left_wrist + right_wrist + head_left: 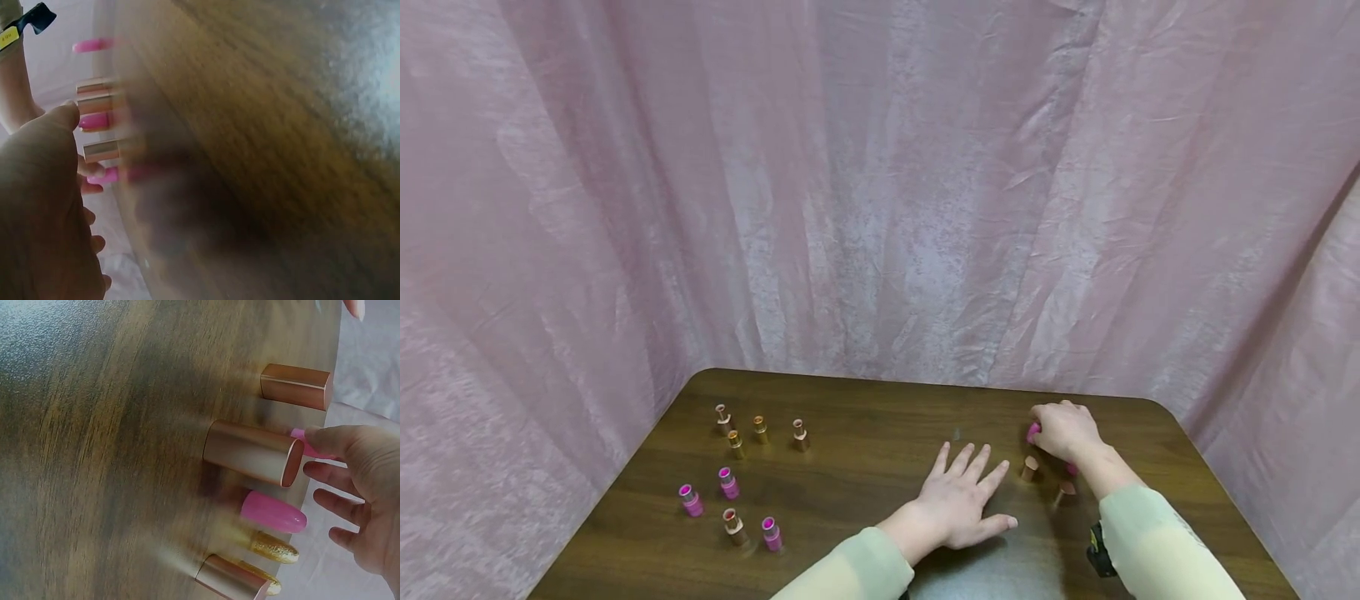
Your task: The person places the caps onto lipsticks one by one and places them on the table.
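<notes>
My right hand is at the far right of the table. Its thumb and index finger pinch a pink lipstick cap standing on the wood, while the other fingers are loosely bent. Around that hand stand rose-gold caps, one of them nearer the left hand in the head view. A second pink cap and two glittery gold caps are close by, mostly hidden by the right hand and arm in the head view. My left hand, palm down with fingers spread, holds nothing over the middle of the table.
On the left side stand several uncapped lipstick tubes: pink ones, gold ones and rose-gold ones. The brown wooden table has rounded far corners. Pink curtains hang behind and beside it.
</notes>
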Available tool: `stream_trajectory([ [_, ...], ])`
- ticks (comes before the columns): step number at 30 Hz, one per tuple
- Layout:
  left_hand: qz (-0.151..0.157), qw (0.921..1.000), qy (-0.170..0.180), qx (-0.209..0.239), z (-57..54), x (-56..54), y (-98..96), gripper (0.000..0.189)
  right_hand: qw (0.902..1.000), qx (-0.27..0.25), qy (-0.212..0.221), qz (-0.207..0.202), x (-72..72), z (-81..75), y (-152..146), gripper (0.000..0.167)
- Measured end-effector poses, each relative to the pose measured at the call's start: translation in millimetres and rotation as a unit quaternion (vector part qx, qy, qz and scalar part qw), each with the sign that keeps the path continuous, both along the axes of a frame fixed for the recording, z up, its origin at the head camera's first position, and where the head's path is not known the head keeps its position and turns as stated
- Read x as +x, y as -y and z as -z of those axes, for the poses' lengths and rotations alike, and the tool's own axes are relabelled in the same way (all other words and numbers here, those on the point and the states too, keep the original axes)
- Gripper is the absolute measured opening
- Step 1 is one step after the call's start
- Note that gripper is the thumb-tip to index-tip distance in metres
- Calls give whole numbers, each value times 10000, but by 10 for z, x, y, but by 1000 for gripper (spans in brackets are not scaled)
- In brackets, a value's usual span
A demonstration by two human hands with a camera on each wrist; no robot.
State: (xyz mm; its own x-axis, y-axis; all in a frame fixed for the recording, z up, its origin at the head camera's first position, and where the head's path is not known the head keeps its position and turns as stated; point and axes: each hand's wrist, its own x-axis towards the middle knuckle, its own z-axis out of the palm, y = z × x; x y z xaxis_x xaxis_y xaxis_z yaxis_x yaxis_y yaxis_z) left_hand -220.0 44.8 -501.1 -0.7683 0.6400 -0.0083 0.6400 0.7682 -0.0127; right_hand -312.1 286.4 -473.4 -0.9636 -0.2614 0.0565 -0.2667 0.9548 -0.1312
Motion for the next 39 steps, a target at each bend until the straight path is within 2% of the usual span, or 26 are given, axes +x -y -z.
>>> stream_trajectory([
  [5, -53, 10000, -19, -36, -3, -37, 4, 78, 10000, -22, -13, -23, 0, -2, -16, 9],
  [12, 22, 10000, 45, -10, -20, -55, 40, 80, 9991, -81, -386, -138, 42, -66, -52, 8],
  [18, 186, 9997, 98, 127, -180, 4, 182, 80, 9971, -311, -625, -301, 97, -150, -20, 5],
  [22, 340, 9989, 91, 302, -305, 44, 351, 82, 9938, -545, -839, -476, 168, -207, 58, 11],
  [26, 344, 9983, -41, 474, -432, 82, 603, 84, 9888, -667, -1108, -739, 285, -265, 168, 17],
  [31, 203, 9959, -249, 848, -607, 154, 1060, 82, 9812, -771, -1381, -1111, 463, -314, 325, 23],
  [34, -18, 9931, -357, 1114, -702, 229, 1394, 81, 9763, -858, -1473, -1333, 566, -327, 409, 26],
  [39, -561, 9859, -467, 1508, -814, 390, 2022, 79, 9713, -989, -1511, -1551, 714, -321, 492, 29],
])
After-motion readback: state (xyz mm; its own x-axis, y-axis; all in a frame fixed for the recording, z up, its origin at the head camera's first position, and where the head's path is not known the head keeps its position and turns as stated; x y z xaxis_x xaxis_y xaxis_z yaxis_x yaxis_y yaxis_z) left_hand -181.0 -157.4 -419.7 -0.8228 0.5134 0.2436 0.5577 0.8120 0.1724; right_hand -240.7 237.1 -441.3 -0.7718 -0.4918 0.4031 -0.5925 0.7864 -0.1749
